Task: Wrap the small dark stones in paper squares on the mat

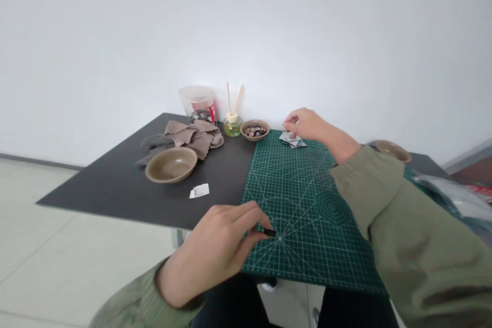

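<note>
Low over the near part of a green cutting mat (295,184), my left hand (230,236) pinches a small flat black piece (270,232) between thumb and fingertips. My right hand (305,124) reaches to the mat's far edge, its fingers drawn together just over a small pile of grey-white square sheets (292,139). Whether those fingertips hold a sheet is hard to make out. Left of the pile stands a small brown bowl (255,130) of dark and tan pebble-like pieces. A scrap of white paper (199,191) lies on the dark tabletop, left of the mat.
A wider brown bowl (171,165) sits at left beside crumpled brown cloths (198,138). Behind are a clear plastic tub (198,102) and a reed diffuser (232,124). Another bowl (394,150) and clear plastic packaging (457,196) lie right, past my right arm.
</note>
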`<control>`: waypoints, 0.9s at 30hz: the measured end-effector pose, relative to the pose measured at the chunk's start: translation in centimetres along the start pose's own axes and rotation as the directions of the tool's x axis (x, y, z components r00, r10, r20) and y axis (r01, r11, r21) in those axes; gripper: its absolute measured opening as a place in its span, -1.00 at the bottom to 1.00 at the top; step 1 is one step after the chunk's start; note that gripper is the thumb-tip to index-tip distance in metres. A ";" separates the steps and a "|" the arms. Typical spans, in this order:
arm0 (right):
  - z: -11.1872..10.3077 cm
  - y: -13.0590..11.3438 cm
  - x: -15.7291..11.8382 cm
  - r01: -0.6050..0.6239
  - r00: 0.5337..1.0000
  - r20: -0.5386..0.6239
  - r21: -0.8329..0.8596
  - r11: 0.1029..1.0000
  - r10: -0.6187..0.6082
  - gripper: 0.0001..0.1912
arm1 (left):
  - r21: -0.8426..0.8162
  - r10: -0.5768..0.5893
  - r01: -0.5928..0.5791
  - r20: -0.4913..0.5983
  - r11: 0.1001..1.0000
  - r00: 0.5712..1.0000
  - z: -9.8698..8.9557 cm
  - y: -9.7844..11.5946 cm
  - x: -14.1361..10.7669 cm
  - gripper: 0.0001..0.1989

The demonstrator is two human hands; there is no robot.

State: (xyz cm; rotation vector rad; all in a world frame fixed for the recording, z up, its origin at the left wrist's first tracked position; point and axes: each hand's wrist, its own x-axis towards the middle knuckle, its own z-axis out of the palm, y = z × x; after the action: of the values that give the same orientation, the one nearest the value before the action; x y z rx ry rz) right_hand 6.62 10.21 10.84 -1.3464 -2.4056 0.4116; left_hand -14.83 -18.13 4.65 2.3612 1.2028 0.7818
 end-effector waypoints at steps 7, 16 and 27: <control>3.3 8.5 -2.2 -0.210 0.977 -0.081 -0.158 0.965 0.199 -0.74 | 0.020 -0.036 0.035 0.029 0.999 0.999 2.0 -1.2 3.9 -0.91; 4.4 11.9 -0.1 -0.180 0.982 0.042 -0.068 0.981 0.183 -0.38 | 0.050 -0.027 0.024 0.077 0.998 0.997 2.9 -1.6 6.5 -0.91; 5.6 13.5 0.6 -0.406 0.908 -0.006 0.232 0.884 0.419 -0.75 | 0.213 0.026 -0.025 -0.002 0.977 1.000 5.6 -10.6 18.9 -0.83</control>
State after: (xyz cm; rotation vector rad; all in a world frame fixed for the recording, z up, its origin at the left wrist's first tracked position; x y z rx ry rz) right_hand 14.12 17.14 0.30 -1.7335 -1.9421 0.7244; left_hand -8.77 3.00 0.22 2.5520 1.3195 0.6972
